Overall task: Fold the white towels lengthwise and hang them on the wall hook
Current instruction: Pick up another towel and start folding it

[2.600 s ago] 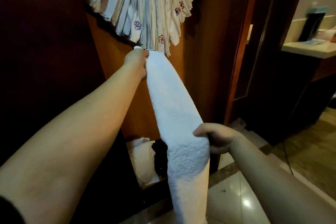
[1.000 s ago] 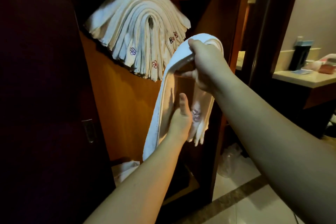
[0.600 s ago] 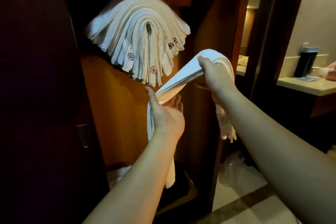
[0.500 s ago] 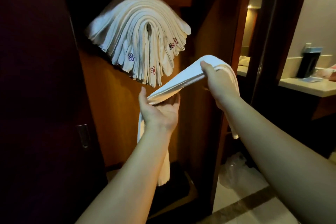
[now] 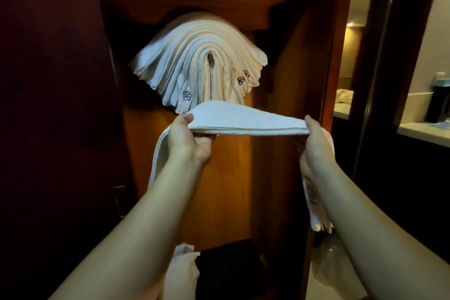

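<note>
Dark wooden panelling fills the left side, giving way to an orange-brown wooden wall panel [image 5: 219,178] set in a recess. High on that panel, a thick stack of folded white towels with small embroidered flowers [image 5: 199,66] is draped over a wall hook [image 5: 210,61], which shows only as a dark spot at the middle of the arch, the towel ends fanning out to either side. Just below the stack, a folded white terry towel [image 5: 246,119] is stretched level between two hands. On its left end the left hand [image 5: 190,139] has its thumb on top and fingers curled beneath, gripping the cloth, and a loose tail hangs down past the wrist. On the right end the right hand [image 5: 314,143] pinches the fold likewise, with the other tail hanging behind the forearm. Farther right, through a doorway, a pale table [image 5: 423,131] carries a dark box.
</note>
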Demonstrator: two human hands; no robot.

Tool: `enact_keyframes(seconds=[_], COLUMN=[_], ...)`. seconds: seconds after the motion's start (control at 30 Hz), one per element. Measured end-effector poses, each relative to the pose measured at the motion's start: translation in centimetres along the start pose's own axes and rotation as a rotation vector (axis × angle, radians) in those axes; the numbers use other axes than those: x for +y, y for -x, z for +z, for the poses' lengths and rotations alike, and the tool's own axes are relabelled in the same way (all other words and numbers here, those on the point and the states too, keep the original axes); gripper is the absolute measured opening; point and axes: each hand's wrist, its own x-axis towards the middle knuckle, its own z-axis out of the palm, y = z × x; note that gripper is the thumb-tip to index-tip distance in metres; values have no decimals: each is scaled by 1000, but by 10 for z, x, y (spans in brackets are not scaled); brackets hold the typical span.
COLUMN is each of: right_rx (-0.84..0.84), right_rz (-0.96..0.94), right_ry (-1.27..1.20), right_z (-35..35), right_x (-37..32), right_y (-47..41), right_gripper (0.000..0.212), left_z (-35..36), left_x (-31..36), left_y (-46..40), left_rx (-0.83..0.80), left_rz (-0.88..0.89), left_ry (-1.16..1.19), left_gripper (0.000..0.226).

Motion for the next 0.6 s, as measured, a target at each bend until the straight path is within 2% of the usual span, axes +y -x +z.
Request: enact_keyframes(seconds=[0.07, 0.13, 0.2, 0.27, 0.37, 0.4, 0.5, 0.57, 0.6], right_rx=[30, 10, 12, 50, 18, 26, 16, -15, -19], right_rz=[-8, -26, -114, -212, -200, -190, -127, -148, -162], right_ry=[6, 89, 248, 375, 419, 354, 118, 61, 41], right_z=[4, 14, 22, 30, 47, 49, 59, 86, 100], right_x=[6, 0, -7, -16, -14, -8, 10, -5, -11], right_y=[-13, -18, -28, -36, -61, -78, -139, -126, -131], right_gripper=[44, 44, 54, 61, 97, 104, 92, 86, 74], left_z=[0, 0, 2, 4, 9, 10, 14, 20, 26], left_x=[6, 16, 31, 49, 72, 78, 95, 104, 109], left_y=[-8, -23, -42, -62, -94, -102, -133, -152, -161], left_rx=[-6, -31, -46, -49, -58, -68, -100, -99, -95], left_rz=[57, 130, 211, 270, 295, 310, 356, 381, 393], left_ry=[-166, -338, -524, -680, -852, -886, -894, -860, -834], left_gripper=[32, 23, 9, 8, 36, 37, 26, 36, 43])
